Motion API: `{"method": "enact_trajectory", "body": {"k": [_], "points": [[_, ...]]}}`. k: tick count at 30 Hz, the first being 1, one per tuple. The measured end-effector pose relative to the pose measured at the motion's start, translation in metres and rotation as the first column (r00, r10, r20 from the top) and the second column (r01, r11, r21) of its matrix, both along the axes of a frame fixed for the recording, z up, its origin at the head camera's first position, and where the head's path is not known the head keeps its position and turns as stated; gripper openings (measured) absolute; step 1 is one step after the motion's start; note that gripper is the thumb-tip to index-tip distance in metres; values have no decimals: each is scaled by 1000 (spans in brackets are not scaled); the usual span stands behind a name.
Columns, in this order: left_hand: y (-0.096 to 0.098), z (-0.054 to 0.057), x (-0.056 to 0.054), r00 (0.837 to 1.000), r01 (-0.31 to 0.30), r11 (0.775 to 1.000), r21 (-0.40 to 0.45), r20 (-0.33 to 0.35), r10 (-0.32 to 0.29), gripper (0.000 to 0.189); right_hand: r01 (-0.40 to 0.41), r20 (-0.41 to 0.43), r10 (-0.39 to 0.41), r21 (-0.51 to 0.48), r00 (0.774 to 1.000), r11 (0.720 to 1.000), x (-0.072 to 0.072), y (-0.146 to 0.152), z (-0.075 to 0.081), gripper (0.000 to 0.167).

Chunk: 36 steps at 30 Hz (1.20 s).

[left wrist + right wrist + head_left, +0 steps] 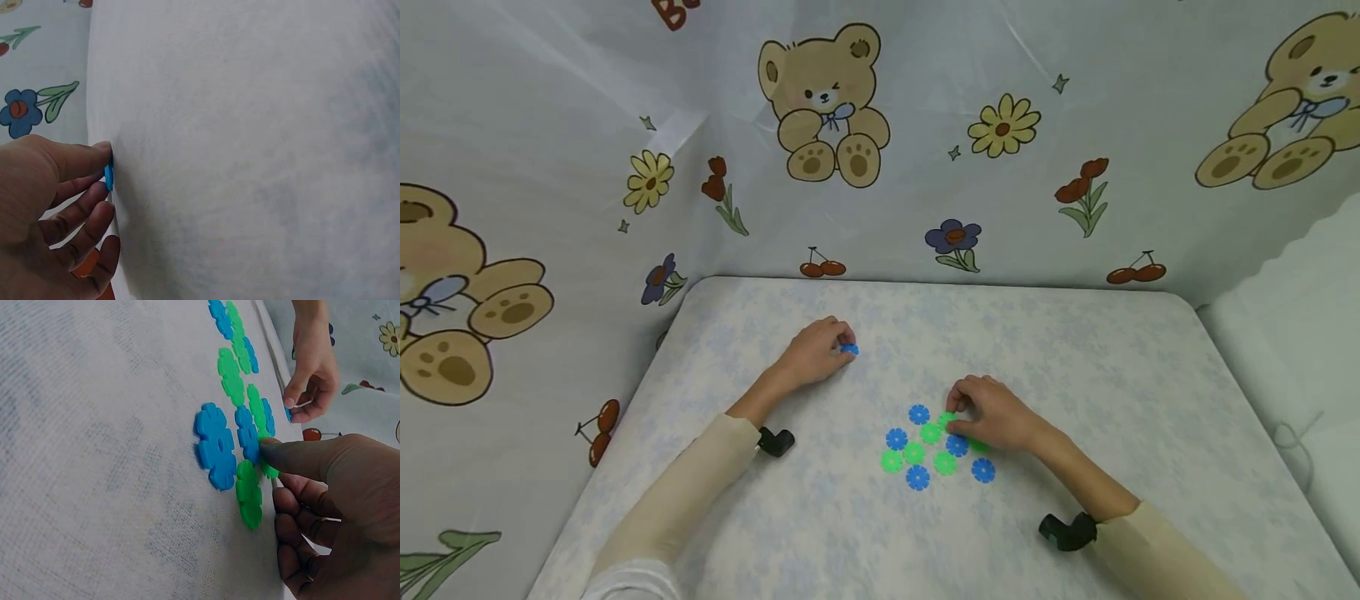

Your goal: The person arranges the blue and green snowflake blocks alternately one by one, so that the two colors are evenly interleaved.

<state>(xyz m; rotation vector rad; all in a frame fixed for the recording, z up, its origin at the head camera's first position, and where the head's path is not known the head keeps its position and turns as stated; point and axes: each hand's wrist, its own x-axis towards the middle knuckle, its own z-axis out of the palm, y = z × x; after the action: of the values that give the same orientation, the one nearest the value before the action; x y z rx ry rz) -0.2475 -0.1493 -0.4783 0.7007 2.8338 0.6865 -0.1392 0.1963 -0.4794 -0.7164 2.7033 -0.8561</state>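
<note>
Between thumb and fingers, my left hand [815,353] pinches a small blue notched plastic disc [850,349]. In the left wrist view that blue disc [109,177] stands edge-on at the fingertips, close to the tabletop. My right hand [997,414] is at a group of flower-shaped discs, its thumb and forefinger pinching a green notched disc [946,420]. Its thumb partly covers that green disc [270,470] in the right wrist view. Close by are a blue disc [215,447] and another green disc [249,495]; one more green disc [980,445] is partly hidden under the hand.
Several blue and green discs lie loosely on the pale patterned tabletop [820,517], including a green one [892,462] and a blue one [917,477]. A bear-print cloth [910,200] hangs behind the far edge. Black wrist devices [1067,532] sit by both sleeves.
</note>
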Motion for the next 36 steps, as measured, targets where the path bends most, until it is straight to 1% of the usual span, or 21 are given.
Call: {"method": "enact_trajectory", "body": {"k": [3,6,9,12,15,21,27,32,36], "points": [[2,-3,1,1000,-12,1000,-9,13,12,22,-16,24,17,-52,1000,999,-1,2,-3,20],[2,-7,0,999,-31,1000,3,21,31,22,-21,51,25,-83,998,996,-3,3,-4,20],[0,-9,-3,998,-43,998,36,42,41,22,-21,115,36,-127,993,992,-7,6,-4,18],[-1,-12,-4,997,-47,997,63,62,43,22,-9,186,41,-171,982,985,-12,11,-4,15],[-2,-14,-5,997,-50,996,74,68,45,23,-7,216,53,-209,975,978,-17,13,-3,12],[-4,-13,-5,996,-60,994,89,76,53,24,1,217,53,-241,975,971,-29,13,-3,9],[-5,-15,-8,994,-64,991,114,96,53,23,1,198,55,-270,979,963,-48,5,-4,13],[-5,-16,-8,995,-60,990,125,90,48,23,22,202,36,-278,979,960,-63,-10,-4,13],[-4,-13,-7,994,-63,989,130,92,52,23,22,179,32,-294,983,956,-73,-27,-5,13]]}}
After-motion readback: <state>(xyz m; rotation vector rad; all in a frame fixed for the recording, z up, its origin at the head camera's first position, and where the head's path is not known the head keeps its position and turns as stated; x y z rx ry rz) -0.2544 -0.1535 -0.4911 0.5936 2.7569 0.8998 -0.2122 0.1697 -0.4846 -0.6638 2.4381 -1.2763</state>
